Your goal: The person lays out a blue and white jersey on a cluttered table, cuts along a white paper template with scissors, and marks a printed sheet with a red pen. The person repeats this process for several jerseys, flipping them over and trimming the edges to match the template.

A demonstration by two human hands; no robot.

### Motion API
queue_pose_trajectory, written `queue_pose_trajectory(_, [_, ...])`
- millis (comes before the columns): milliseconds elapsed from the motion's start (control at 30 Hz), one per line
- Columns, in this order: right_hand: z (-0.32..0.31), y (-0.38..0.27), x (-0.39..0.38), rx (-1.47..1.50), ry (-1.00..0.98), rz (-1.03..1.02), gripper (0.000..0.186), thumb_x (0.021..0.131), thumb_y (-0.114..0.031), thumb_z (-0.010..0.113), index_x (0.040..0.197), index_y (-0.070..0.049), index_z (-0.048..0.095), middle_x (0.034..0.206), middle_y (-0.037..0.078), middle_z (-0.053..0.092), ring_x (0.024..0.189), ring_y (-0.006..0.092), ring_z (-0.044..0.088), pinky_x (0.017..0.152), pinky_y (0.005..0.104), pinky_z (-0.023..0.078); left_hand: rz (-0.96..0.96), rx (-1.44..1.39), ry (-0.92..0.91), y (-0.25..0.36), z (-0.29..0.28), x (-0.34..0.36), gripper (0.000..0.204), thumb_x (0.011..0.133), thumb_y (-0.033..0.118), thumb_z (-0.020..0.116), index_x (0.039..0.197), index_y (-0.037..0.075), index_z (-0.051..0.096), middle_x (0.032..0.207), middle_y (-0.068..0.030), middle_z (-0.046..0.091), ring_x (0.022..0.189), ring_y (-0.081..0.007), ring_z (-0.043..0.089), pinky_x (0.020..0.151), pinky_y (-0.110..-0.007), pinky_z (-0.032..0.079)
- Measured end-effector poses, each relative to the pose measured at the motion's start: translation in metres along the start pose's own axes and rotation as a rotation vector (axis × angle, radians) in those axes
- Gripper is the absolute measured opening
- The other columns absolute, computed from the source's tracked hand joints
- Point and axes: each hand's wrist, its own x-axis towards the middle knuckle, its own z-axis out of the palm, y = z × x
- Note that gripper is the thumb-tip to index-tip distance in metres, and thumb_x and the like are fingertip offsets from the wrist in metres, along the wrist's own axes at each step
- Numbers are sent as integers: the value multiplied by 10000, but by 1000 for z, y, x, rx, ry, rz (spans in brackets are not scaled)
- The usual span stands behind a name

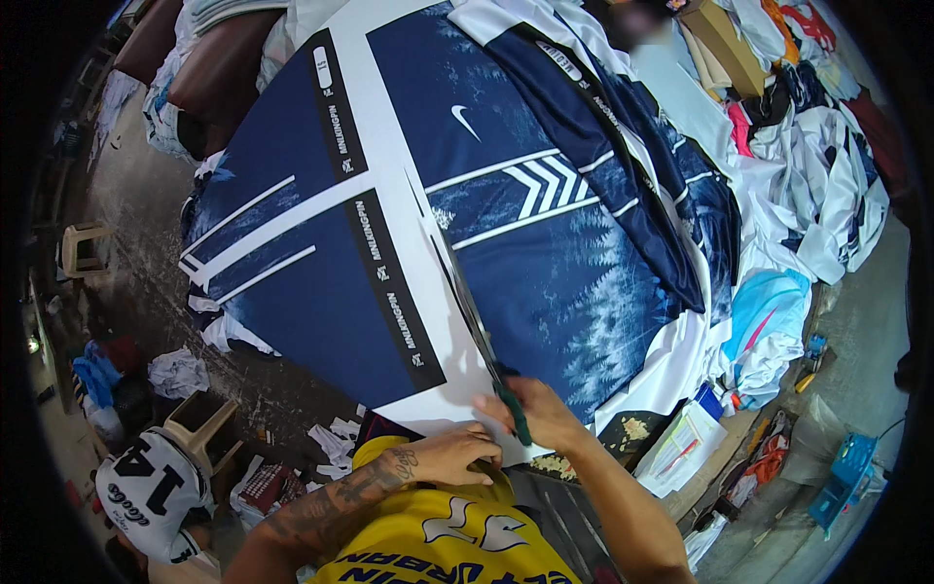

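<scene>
At the far left a co-worker in a white jersey is low beside a beige plastic stool, well apart from the work. Next, a navy printed fabric panel with white stripes spreads out, its right side edged by a black lettered band. Beside that band runs a plain white fabric strip, and here the step in hand looks to be cutting the printed sheet apart lengthwise. The left hand lies curled at the sheet's near edge, against the yellow shirt; whether its fingers pinch cloth I cannot tell. The long scissors lie along the strip, blades pointing away from the body, and the right hand is closed around their dark green handles. To the right lies the navy panel with white chevrons and frosted trees, then a heap of white garments. The next move, I judge, calls for the blades to stay within the white, clear of both prints, with the cloth steadied flat
</scene>
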Motion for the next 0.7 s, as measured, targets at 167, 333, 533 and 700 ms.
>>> queue_pose_trajectory(167, [-19,-44,23,106,12,-40,756,865,-735,810,877,17,731,746,113,674,743,230,680,695,373,535,-102,-173,-145,-2,-24,9,364,987,331,773,1184,33,705,1137,-153,743,1129,-346,704,1026,-448,543])
queue_pose_trajectory(333, [-33,-87,44,83,56,-40,767,866,-771,787,809,-11,707,713,99,665,714,217,678,679,380,537,-60,-286,-264,-19,-39,22,323,1048,334,729,1158,31,702,1138,-158,779,1106,-315,738,970,-442,568])
queue_pose_trajectory(533, [-61,-146,74,74,115,-190,797,878,-781,767,871,16,741,733,118,680,725,234,686,696,395,543,-137,-534,-579,-39,-59,55,606,1051,514,706,1372,12,594,1225,-163,767,1132,-284,733,987,-421,565])
queue_pose_trajectory(700, [-80,-194,97,76,47,-80,820,864,-786,777,888,33,749,767,149,707,779,257,701,749,403,546,-22,-587,-715,-67,-49,72,865,957,743,705,1472,64,556,1312,-159,669,1102,-256,670,879,-381,563])
